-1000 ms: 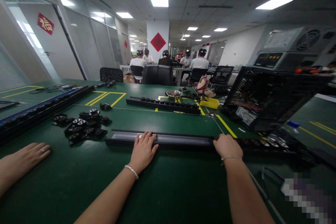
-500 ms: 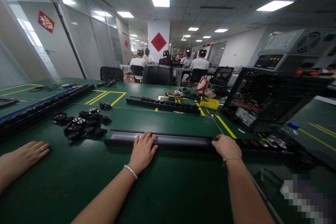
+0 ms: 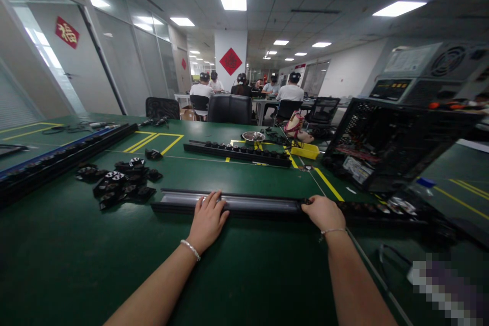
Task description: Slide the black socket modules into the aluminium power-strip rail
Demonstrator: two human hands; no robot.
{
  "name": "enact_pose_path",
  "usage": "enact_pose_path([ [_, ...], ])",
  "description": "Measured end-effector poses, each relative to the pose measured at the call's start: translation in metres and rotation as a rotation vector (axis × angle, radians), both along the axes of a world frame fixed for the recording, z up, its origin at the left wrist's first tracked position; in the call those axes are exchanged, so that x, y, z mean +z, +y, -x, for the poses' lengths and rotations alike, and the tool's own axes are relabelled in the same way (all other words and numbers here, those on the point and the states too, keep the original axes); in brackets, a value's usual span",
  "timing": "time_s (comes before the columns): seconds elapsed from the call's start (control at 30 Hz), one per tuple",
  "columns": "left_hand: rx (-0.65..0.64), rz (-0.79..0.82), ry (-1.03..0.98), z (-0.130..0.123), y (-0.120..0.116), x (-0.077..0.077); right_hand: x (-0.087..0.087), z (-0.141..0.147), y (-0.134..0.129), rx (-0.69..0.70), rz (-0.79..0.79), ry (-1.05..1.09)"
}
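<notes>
A long black channel rail (image 3: pixel 263 206) with a grey inner groove lies crosswise on the green table (image 3: pixel 244 275) in front of me. Across its left part rests my left hand (image 3: pixel 208 220), its fingers spread over the near edge and groove. My right hand (image 3: pixel 324 213) pinches a small black part (image 3: pixel 304 202) at the groove, farther right; the fingers hide much of it. Beyond that hand, the rail's right stretch (image 3: pixel 374 209) holds several dark pieces in a row.
Loose black parts (image 3: pixel 122 183) are heaped left of the rail. A second filled rail (image 3: pixel 237 154), a metal bowl (image 3: pixel 253 136) and a yellow tray (image 3: pixel 305 151) stand farther back. On the right is an opened computer case (image 3: pixel 389 147); a long rail (image 3: pixel 64 155) lies left.
My right hand has slid slightly left along the rail with the small black part. My left hand has stayed put. Another person's hand at the left has left the view.
</notes>
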State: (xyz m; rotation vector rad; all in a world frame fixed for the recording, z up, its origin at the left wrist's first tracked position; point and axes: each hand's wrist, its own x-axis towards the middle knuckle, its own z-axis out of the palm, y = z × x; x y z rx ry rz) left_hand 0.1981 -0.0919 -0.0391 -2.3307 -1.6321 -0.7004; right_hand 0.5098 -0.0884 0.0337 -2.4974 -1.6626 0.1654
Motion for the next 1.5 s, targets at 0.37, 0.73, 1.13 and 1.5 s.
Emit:
enact_pose_path([
  [0.37,-0.006,0.009,-0.015,0.0,0.001,0.0,-0.008,-0.005,0.003,0.056,-0.065,-0.027],
  [0.73,-0.01,0.027,-0.007,0.001,0.003,0.0,-0.012,0.008,0.008,0.105,-0.097,0.015],
  [1.13,-0.018,0.013,-0.042,0.002,0.004,-0.002,-0.015,0.025,0.009,0.149,-0.126,0.044],
  [1.5,-0.014,0.023,-0.021,0.002,0.004,-0.001,-0.014,0.041,0.007,0.171,-0.135,0.052],
])
